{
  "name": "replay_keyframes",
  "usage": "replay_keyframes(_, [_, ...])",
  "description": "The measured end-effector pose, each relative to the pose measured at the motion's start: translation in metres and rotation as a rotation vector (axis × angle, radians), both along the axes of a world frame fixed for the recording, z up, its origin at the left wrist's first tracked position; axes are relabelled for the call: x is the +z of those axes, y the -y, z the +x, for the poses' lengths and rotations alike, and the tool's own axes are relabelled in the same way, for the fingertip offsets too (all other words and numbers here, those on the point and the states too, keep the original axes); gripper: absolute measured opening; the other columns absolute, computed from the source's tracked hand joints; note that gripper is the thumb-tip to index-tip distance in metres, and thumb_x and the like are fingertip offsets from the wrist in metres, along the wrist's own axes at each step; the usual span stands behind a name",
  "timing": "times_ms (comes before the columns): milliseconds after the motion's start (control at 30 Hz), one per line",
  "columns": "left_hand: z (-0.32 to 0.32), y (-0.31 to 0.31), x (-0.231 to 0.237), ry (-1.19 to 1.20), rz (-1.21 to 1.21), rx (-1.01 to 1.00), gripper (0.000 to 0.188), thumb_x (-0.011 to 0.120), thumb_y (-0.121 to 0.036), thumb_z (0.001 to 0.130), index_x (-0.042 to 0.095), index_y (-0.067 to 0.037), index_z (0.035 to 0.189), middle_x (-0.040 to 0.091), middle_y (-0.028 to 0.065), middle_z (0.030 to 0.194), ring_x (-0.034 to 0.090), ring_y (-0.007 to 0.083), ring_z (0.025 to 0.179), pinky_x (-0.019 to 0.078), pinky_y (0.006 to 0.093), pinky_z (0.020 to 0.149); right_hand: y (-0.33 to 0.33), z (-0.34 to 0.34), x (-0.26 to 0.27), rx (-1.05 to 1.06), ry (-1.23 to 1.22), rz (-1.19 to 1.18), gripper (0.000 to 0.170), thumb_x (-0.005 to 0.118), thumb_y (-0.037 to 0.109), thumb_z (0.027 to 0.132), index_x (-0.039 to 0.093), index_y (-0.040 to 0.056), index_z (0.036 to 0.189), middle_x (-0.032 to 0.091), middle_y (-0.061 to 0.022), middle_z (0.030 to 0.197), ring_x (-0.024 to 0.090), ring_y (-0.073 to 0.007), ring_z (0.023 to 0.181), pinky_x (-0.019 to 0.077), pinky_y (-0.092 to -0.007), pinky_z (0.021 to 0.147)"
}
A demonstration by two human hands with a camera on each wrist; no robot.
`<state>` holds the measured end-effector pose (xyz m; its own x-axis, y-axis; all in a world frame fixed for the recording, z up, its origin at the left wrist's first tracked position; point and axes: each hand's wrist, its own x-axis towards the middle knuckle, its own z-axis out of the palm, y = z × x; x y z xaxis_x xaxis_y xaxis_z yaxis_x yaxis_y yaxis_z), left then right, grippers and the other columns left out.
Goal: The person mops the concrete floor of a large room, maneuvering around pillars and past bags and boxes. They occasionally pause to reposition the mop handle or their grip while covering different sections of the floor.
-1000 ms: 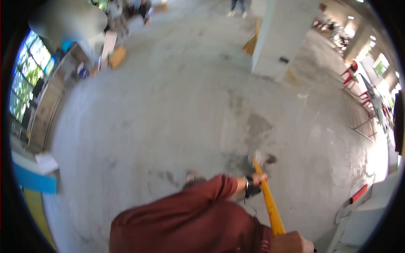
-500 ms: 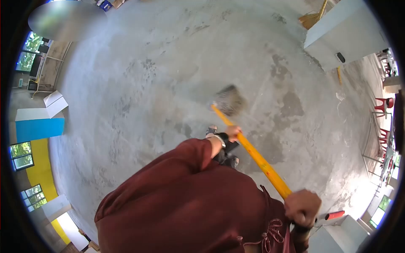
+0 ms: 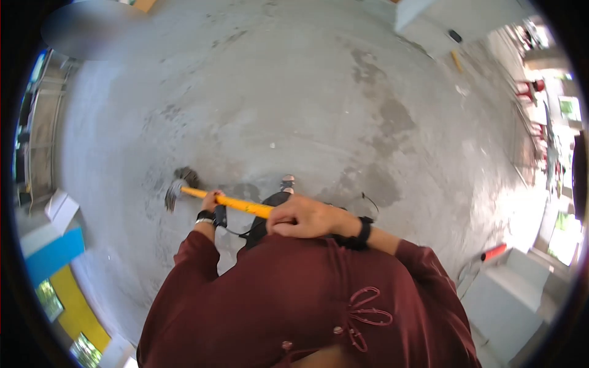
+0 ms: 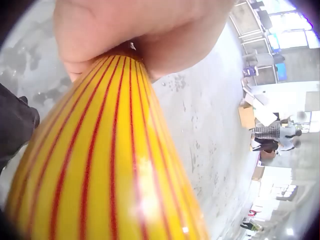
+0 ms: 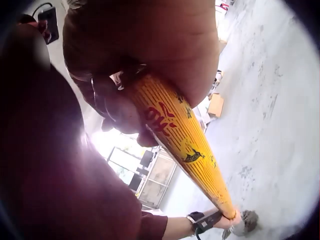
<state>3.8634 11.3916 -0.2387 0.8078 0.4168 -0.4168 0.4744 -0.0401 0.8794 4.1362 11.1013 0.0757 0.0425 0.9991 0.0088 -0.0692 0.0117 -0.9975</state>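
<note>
A mop with a yellow handle slants across the front of the body. Its grey string head lies on the concrete floor to the left. Low on the handle, my left hand grips the shaft; in the left wrist view its fingers wrap the red-striped yellow surface. My right hand holds the upper end close to the chest. The right wrist view shows those fingers curled round the handle, which has red characters and dark marks, with the mop head at its far end.
Dark damp patches mark the grey floor. A pale pillar stands ahead on the right. At the left are a blue-and-white box and a bench along the wall. White boxes stand at the lower right.
The mop head has swept from ahead on the right across to the left. Both hands have moved left with the handle, the right hand coming in from the right side to the chest.
</note>
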Motion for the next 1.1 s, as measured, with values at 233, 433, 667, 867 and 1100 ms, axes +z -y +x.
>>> replay_keyframes(233, [0.024,-0.003,-0.04,-0.42,-0.904,0.682,0.011,0.048,-0.015,0.077,0.05,-0.009,0.068,0.054,0.0044,0.062,0.054,0.0203,0.059,0.0465,0.0321,0.057,0.005,0.023,0.029,0.029,-0.117,-0.069,0.014,0.051,0.012,0.076,0.059,0.0022,0.08,0.045,-0.0062,0.047,0.037,-0.0141,0.04,0.0309,-0.0293,0.045])
replay_keyframes(433, [0.144,0.061,0.011,-0.227,-0.762,0.108,0.012,0.06,-0.007,0.071,0.052,-0.005,0.079,0.056,0.0065,0.073,0.056,0.0213,0.073,0.0473,0.0327,0.073,0.072,0.086,0.077,-0.148,0.011,-0.119,0.01,0.053,0.009,0.077,0.061,0.0037,0.08,0.056,-0.0052,0.059,0.048,-0.0166,0.046,0.0374,-0.0273,0.049])
replay_keyframes(667, [0.317,0.196,0.01,0.148,-0.102,-0.647,0.041,0.07,-0.016,0.057,0.053,-0.005,0.093,0.061,0.0074,0.081,0.06,0.02,0.075,0.048,0.0293,0.069,0.197,0.156,0.137,-0.427,0.309,-0.183,0.01,0.06,0.004,0.067,0.065,0.0069,0.075,0.057,-0.007,0.061,0.051,-0.0214,0.047,0.0382,-0.0306,0.045])
replay_keyframes(867, [0.474,0.324,0.067,0.131,-0.337,-0.771,0.022,0.05,-0.001,0.071,0.054,-0.006,0.092,0.05,0.0025,0.051,0.048,0.0139,0.038,0.035,0.0292,0.036,0.219,0.175,0.202,-0.627,0.509,0.02,0.006,0.055,0.007,0.061,0.057,0.0078,0.056,0.046,-0.0026,0.044,0.045,-0.0178,0.038,0.039,-0.0285,0.042])
replay_keyframes(1100, [0.599,0.384,0.108,-0.157,-0.798,-0.677,0.008,0.046,-0.006,0.08,0.053,-0.003,0.077,0.051,0.0081,0.065,0.051,0.018,0.056,0.0431,0.0277,0.05,0.18,0.233,0.238,-0.169,0.433,0.304,0.008,0.053,-0.005,0.066,0.059,-0.0058,0.072,0.039,-0.0019,0.046,0.038,-0.0127,0.036,0.0274,-0.0261,0.034])
